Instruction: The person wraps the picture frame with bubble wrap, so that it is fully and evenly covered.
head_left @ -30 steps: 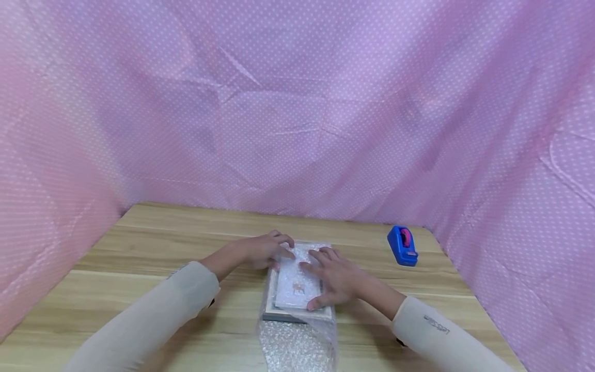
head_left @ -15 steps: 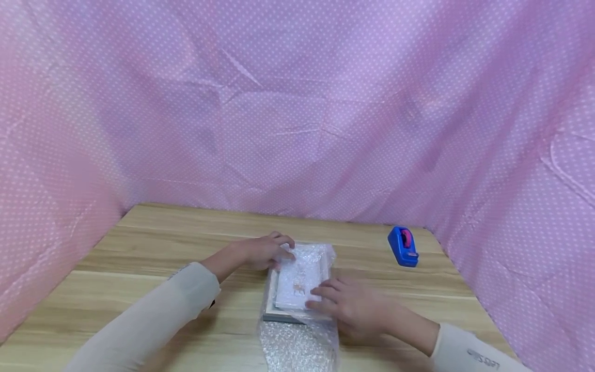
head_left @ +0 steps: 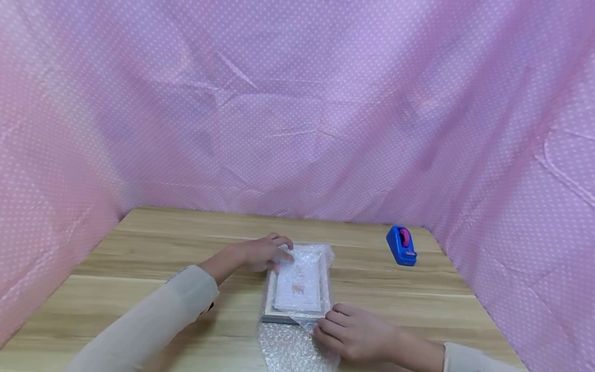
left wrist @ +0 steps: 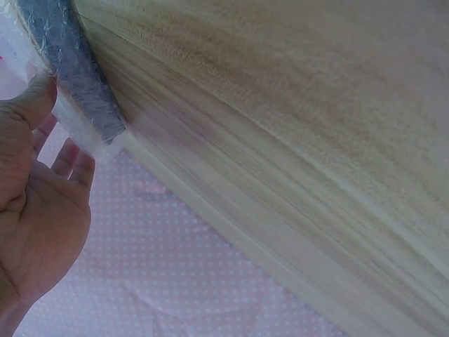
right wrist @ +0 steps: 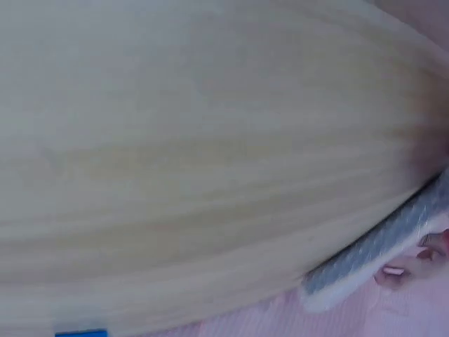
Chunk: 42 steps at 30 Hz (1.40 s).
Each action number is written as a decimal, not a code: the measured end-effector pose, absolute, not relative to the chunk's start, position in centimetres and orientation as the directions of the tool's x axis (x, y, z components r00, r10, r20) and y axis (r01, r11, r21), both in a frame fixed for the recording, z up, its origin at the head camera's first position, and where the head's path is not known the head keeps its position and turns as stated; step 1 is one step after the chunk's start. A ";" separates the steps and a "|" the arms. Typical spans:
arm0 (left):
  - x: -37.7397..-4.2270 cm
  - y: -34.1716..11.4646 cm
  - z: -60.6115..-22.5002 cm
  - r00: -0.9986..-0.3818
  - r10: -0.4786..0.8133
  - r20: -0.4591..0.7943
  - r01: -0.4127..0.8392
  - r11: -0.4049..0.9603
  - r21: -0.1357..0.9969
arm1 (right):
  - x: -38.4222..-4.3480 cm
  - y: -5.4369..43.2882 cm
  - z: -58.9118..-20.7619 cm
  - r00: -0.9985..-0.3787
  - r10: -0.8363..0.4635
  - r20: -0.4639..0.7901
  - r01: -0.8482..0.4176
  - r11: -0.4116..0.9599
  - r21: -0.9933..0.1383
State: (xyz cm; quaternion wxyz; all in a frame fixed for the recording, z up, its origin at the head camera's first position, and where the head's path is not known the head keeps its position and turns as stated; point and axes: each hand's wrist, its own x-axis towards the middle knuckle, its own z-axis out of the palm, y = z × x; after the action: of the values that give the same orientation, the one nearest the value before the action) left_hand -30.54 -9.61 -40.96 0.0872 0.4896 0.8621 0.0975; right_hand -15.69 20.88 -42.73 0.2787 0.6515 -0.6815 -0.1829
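The picture frame [head_left: 297,289] lies flat at the lower centre of the head view, on the bench [head_left: 153,248], with clear bubble wrap [head_left: 288,349] around it and a sheet of that wrap running out below its near edge to the bottom of the picture. It looks rigid and probably of light to middling weight; if the front is glass or thin plastic, which the wrap makes hard to tell, it would be the fragile part, so the stiff borders are the safer hold, gripped along both long sides. The wrap should be soft and springy, apt to slide on the frame and lift unless pinned. The left hand [head_left: 266,253] rests loosely spread at the frame's upper left, thumb against the side edge in the left wrist view, a fair place to steady it. The right hand [head_left: 353,330], lower right of centre, has its fingers bent at the wrap beside the near right corner; whether they pinch it I cannot tell. That loose margin is best taken between thumb and fingers, gently, as film can stretch.
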 end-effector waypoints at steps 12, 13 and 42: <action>-30.7 -9.7 -40.7 -0.520 0.850 -0.080 0.808 0.520 0.277 | -15.5 19.3 -42.8 -0.219 -0.938 0.268 -0.903 0.299 0.309; -30.7 -9.8 -40.7 -0.518 0.852 -0.082 0.808 0.518 0.281 | -15.5 19.2 -42.7 -0.283 -0.914 0.291 -0.914 0.349 0.208; -31.5 -10.5 -40.5 -0.545 0.834 -0.085 0.753 0.531 0.388 | -17.0 16.6 -41.7 -0.949 -0.059 -0.311 0.282 0.287 -0.915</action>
State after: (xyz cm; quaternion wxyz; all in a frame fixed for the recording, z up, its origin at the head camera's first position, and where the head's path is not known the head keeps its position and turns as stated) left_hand -31.53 -10.55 -40.55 0.1314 0.4587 0.8651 0.1547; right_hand -17.04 16.63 -41.67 -0.1439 -0.0708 -0.7893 0.5927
